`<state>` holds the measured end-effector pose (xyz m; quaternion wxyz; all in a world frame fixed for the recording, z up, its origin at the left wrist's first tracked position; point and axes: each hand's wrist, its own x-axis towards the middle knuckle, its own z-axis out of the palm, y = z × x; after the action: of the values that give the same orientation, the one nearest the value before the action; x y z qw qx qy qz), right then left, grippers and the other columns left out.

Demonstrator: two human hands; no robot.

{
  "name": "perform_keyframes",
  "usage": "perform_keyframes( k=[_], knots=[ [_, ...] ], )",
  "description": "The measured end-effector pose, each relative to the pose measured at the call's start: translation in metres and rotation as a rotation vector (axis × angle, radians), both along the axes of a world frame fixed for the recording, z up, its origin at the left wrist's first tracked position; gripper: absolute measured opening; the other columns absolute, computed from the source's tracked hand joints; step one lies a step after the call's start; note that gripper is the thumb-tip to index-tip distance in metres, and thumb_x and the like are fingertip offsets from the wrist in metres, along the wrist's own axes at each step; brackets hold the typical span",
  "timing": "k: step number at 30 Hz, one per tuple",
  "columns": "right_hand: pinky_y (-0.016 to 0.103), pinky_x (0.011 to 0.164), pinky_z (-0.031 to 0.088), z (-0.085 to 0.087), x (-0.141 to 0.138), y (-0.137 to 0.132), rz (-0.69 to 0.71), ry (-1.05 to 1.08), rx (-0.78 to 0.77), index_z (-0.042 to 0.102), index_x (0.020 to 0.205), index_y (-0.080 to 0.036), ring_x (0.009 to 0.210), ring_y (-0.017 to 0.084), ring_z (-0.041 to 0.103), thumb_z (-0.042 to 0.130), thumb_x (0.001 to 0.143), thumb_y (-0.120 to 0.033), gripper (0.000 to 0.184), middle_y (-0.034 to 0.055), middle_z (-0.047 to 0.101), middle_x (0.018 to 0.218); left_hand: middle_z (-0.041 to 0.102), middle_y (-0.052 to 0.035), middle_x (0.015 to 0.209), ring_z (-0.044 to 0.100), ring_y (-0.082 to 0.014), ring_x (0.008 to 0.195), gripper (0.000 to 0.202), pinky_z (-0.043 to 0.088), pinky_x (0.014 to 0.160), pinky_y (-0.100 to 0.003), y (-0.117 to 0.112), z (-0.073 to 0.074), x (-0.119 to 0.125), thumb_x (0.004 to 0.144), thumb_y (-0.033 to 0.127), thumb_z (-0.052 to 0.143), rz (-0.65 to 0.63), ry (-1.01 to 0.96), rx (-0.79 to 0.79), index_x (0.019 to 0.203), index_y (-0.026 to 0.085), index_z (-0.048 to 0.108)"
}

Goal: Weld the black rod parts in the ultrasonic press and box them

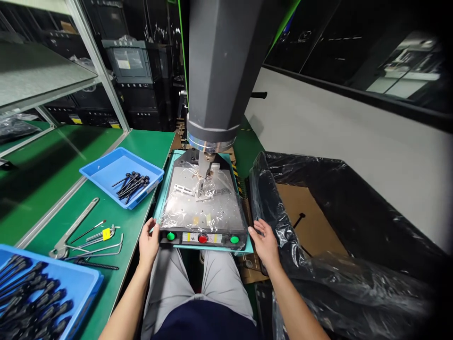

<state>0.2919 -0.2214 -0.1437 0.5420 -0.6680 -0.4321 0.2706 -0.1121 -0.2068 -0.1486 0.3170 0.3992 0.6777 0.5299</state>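
Note:
My left hand [149, 241] is at the left front corner of a machine base [203, 210], its thumb and fingers apart and nothing seen in it. Beside the right front corner, my right hand [264, 243] also has its fingers apart and holds nothing. Clear plastic film covers the base's metal plate. A metal tool head [206, 163] comes down over small metal fixture pieces [203, 192]. Along the front panel sit a left green button [170, 236], a red button [203, 239] and a right green button [234, 240]; neither hand covers them.
To the left, a blue tray [102, 175] holds black rods with knobs; a nearer blue tray [83, 302] holds many more. An adjustable wrench [78, 226] and hex keys [113, 248] lie between them. On the right, a black-plastic-lined box [354, 189] contains cardboard and a black rod [299, 220].

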Motion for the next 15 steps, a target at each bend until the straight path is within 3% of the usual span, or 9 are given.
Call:
perform_keyframes(
  k=[7, 12, 15],
  knots=[
    [0.05, 0.093, 0.052, 0.052, -0.01, 0.107, 0.242, -0.21, 0.139, 0.051, 0.132, -0.016, 0.121, 0.032, 0.057, 0.067, 0.079, -0.053, 0.066, 0.0201, 0.061, 0.13, 0.052, -0.0201, 0.141, 0.051, -0.0277, 0.132, 0.069, 0.035, 0.114, -0.043, 0.034, -0.001, -0.005, 0.082, 0.048, 0.065, 0.003, -0.059, -0.118, 0.138, 0.012, 0.046],
    [0.05, 0.099, 0.045, 0.069, -0.026, 0.165, 0.395, -0.357, 0.053, 0.051, 0.136, -0.022, 0.121, 0.031, 0.056, 0.066, 0.08, -0.046, 0.063, 0.0144, 0.055, 0.14, 0.07, -0.0156, 0.111, 0.065, -0.0258, 0.111, 0.071, 0.044, 0.104, -0.042, 0.042, 0.008, -0.009, 0.076, 0.049, 0.072, 0.001, -0.128, -0.099, 0.132, 0.009, 0.053],
    [0.045, 0.087, 0.05, 0.072, -0.033, 0.186, 0.478, -0.306, -0.001, 0.056, 0.13, -0.022, 0.094, 0.027, 0.066, 0.069, 0.076, -0.043, 0.059, 0.0127, 0.065, 0.126, 0.071, -0.0086, 0.088, 0.068, -0.0223, 0.087, 0.069, 0.051, 0.087, -0.037, 0.045, 0.016, -0.009, 0.067, 0.051, 0.076, 0.008, -0.107, -0.066, 0.119, 0.008, 0.062]
  ],
)
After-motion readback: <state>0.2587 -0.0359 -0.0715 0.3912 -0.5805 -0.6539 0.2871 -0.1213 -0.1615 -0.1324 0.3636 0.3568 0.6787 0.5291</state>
